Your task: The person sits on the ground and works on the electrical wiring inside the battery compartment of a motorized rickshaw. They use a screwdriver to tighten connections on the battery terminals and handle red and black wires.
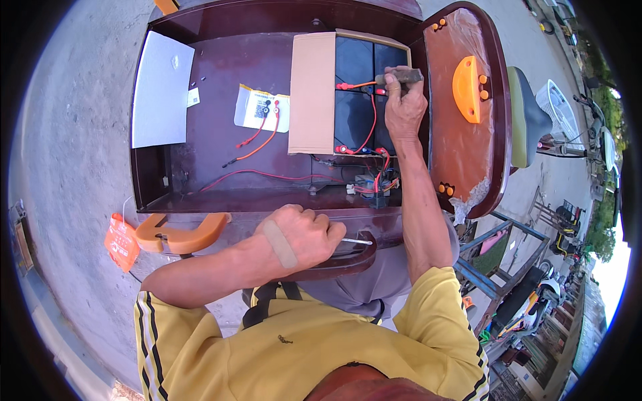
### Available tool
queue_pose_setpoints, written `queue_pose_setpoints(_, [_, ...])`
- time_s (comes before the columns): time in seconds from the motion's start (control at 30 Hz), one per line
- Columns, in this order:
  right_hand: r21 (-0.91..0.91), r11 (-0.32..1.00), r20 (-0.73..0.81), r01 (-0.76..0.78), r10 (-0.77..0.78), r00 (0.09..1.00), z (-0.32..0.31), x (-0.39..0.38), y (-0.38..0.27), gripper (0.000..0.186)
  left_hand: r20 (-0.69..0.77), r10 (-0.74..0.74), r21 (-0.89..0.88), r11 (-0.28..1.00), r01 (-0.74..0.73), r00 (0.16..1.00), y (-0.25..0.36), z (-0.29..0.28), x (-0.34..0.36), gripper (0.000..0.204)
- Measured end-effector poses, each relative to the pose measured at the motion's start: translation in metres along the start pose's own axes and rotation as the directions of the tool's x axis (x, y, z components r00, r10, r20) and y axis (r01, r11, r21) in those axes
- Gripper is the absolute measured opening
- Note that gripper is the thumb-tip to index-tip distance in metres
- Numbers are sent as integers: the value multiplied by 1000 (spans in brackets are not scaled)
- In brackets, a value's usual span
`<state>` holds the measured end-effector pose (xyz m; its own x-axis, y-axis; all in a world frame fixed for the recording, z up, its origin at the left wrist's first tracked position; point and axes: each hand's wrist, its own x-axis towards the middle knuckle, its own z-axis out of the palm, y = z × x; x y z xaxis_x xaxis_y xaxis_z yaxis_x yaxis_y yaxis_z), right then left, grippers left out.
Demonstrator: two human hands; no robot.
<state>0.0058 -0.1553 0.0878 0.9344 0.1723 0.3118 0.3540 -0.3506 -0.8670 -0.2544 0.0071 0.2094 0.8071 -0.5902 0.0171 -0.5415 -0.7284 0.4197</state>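
My right hand (406,100) grips a dark grey cylindrical object (410,75) above the black batteries (354,117) in an open cardboard box (311,93), beside red-and-orange wires (363,85) on the terminals. My left hand (301,237), with a plaster across its back, is closed over the front edge of the maroon vehicle compartment (214,47), around a thin silver metal tool (354,242). Loose leads with ring ends (266,127) lie on a white-and-yellow packet (251,107). A wiring connector cluster (374,184) sits below the box.
A white foam sheet (160,90) stands at the compartment's left. The hinged lid (435,154) with orange fittings is open at the right. An orange plastic part (180,237) and orange bag (120,244) hang at the front left. A blue metal frame (491,291) and parked scooters (535,294) stand beyond.
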Motion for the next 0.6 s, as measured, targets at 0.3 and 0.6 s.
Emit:
queue_pose_setpoints(0.3, [-249,965,211,80,-27,977,1,5,21,28,84,-41,4,999,41,996,5,1,-3,18])
queue_pose_setpoints(0.6, [-205,978,191,32,8,982,7,-2,17,24,73,-52,16,999,51,996,2,2,-3,18])
